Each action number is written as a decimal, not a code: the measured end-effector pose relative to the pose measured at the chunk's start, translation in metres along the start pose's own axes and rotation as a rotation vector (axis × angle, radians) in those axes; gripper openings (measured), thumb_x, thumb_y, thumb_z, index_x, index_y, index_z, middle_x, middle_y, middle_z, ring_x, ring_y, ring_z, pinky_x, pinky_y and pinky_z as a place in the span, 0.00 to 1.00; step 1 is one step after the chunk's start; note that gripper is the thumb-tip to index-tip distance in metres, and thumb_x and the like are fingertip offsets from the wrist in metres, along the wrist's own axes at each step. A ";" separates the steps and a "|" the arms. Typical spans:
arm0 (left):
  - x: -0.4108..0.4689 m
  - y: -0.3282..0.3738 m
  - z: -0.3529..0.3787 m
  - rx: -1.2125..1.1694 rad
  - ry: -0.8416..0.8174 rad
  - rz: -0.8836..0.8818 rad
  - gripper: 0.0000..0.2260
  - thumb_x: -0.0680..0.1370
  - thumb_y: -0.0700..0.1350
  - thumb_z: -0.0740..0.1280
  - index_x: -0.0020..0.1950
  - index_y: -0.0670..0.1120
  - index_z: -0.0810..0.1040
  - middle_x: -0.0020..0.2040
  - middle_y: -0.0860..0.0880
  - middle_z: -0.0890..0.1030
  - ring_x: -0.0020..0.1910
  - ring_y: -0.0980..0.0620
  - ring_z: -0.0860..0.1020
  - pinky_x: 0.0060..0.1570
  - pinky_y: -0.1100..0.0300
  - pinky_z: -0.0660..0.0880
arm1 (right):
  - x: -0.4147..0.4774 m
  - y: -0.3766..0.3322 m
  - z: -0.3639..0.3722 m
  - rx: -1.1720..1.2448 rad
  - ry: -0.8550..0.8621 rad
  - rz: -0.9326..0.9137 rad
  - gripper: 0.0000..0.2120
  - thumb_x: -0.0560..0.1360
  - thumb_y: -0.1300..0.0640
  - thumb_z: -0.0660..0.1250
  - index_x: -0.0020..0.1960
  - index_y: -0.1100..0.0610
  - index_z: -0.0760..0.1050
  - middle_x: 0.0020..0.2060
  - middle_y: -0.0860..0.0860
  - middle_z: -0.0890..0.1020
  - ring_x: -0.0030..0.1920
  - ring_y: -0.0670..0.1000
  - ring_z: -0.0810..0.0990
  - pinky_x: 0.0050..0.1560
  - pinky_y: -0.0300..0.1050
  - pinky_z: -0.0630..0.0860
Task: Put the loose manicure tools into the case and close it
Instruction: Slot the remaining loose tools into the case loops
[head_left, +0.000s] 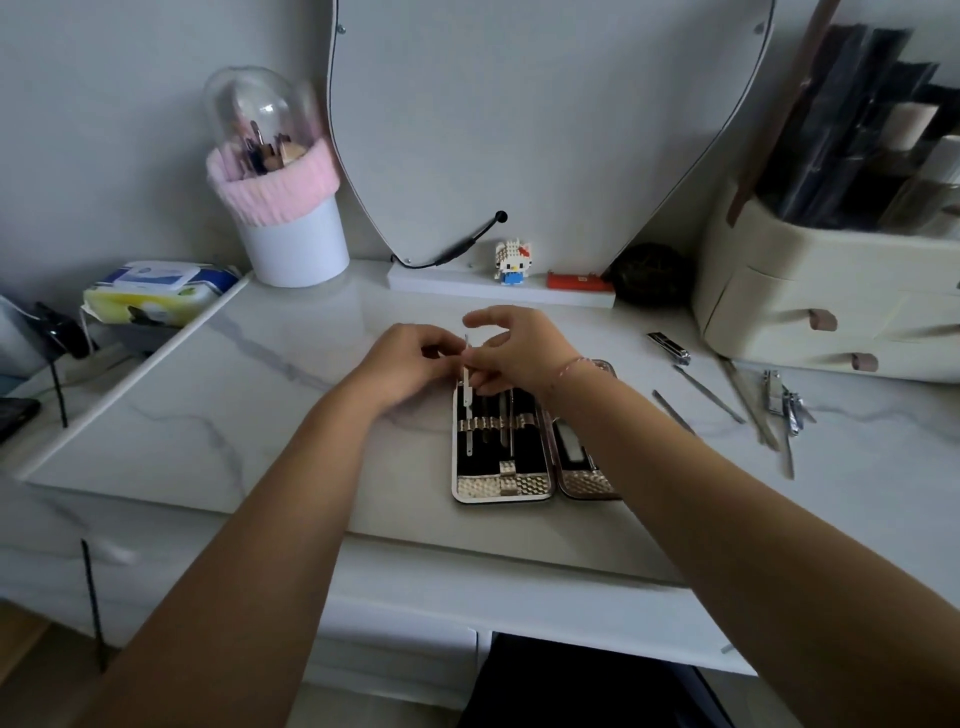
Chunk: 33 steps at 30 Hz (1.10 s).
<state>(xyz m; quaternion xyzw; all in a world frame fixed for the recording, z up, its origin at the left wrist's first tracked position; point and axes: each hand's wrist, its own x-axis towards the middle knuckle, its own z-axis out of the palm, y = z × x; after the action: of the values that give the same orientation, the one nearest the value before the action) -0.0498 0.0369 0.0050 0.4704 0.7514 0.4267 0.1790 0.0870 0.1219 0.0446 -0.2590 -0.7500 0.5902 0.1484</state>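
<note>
Mid-task. The case lies open on the tabletop, with a few tools already under the strap in its left half. Our hands meet over its far end: left hand and right hand both pinch one thin tool, whose lower end sits in the leftmost slot. Still loose to the right are a nail clipper, slim files and two more clippers. Case not yet closed. We judge roughly half the work remains.
</note>
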 end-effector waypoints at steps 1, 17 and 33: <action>0.001 -0.001 0.000 -0.003 0.000 0.006 0.04 0.74 0.44 0.71 0.48 0.49 0.81 0.40 0.56 0.80 0.39 0.60 0.76 0.43 0.65 0.70 | 0.002 0.002 0.002 -0.018 -0.003 -0.010 0.17 0.73 0.67 0.67 0.61 0.63 0.73 0.32 0.56 0.78 0.29 0.49 0.79 0.33 0.40 0.81; 0.003 -0.007 0.000 -0.113 0.024 -0.043 0.12 0.72 0.39 0.72 0.44 0.50 0.70 0.46 0.44 0.83 0.43 0.49 0.78 0.50 0.55 0.74 | 0.016 0.016 0.005 -0.364 0.088 -0.095 0.11 0.70 0.62 0.70 0.52 0.60 0.78 0.32 0.52 0.82 0.32 0.46 0.80 0.35 0.37 0.74; 0.003 -0.008 0.002 -0.105 0.001 -0.003 0.09 0.74 0.40 0.70 0.44 0.51 0.72 0.43 0.45 0.81 0.40 0.51 0.75 0.45 0.56 0.71 | 0.010 0.009 -0.011 -0.626 -0.042 -0.166 0.12 0.74 0.63 0.64 0.53 0.54 0.82 0.37 0.48 0.79 0.33 0.43 0.73 0.33 0.27 0.66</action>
<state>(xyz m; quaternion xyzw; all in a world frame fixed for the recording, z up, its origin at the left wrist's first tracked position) -0.0546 0.0383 -0.0025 0.4592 0.7288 0.4654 0.2036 0.0865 0.1377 0.0374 -0.2179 -0.9165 0.3222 0.0936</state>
